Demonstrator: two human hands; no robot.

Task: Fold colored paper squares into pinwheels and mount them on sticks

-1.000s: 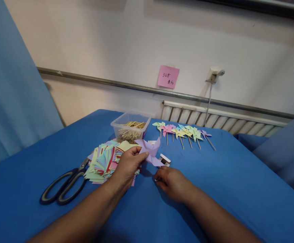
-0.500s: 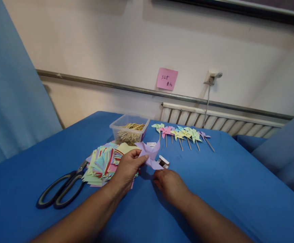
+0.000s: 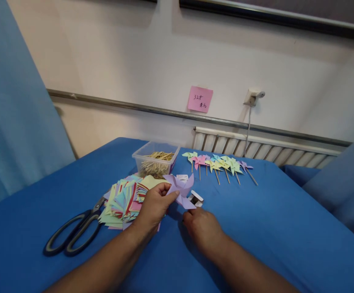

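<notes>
My left hand (image 3: pixel 156 203) pinches a light purple paper pinwheel (image 3: pixel 181 191) near its centre, thumb on top. Close to the pinwheel's lower right blade is my right hand (image 3: pixel 204 228), fingers curled in and mostly hidden, so whatever they hold cannot be made out. Just beyond that hand lies a small open white box (image 3: pixel 196 198) with something dark inside. A messy pile of coloured paper squares (image 3: pixel 122 203) sits beside and partly behind my left hand. Behind the pile stands a clear plastic tub (image 3: pixel 142 162) of thin wooden sticks (image 3: pixel 158 162).
Large dark-handled scissors (image 3: pixel 81 228) lie left of the paper pile. Several pinwheels on sticks (image 3: pixel 215 165) lie in a row at the back right of the blue cloth-covered table (image 3: pixel 256 228). A radiator (image 3: pixel 265 148) and wall rail stand behind; blue curtains (image 3: pixel 21 114) hang at the sides.
The view has tilted slightly, so everything sits a little lower. My right hand has shifted slightly left, and the left hand keeps its pinch on the pinwheel.
</notes>
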